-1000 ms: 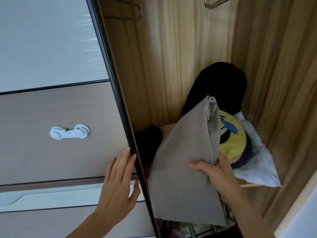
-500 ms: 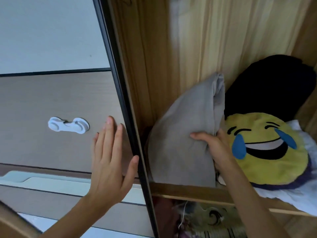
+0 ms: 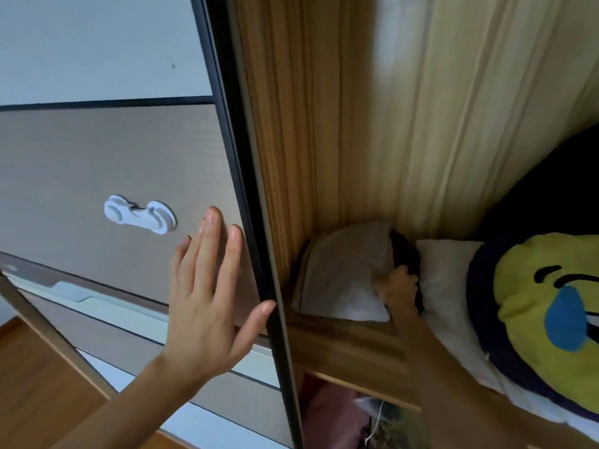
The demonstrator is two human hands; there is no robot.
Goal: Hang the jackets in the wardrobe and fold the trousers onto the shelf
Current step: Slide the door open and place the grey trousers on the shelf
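Lying folded on the wooden shelf (image 3: 350, 343), the grey trousers (image 3: 345, 273) sit in the left corner of the wardrobe. Our right hand (image 3: 397, 283) is at their right edge; we cannot tell if its grip holds the cloth. Just right lie a white cloth (image 3: 444, 280) and a yellow emoji pillow (image 3: 547, 319). Our left hand (image 3: 207, 306) presses flat, its grip wide, on the sliding door (image 3: 97, 163), near a white child lock (image 3: 140, 214).

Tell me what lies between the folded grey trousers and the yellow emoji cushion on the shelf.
In the head view, the right hand, a dark garment behind it, and a white cloth lie between the folded grey trousers and the yellow emoji cushion.
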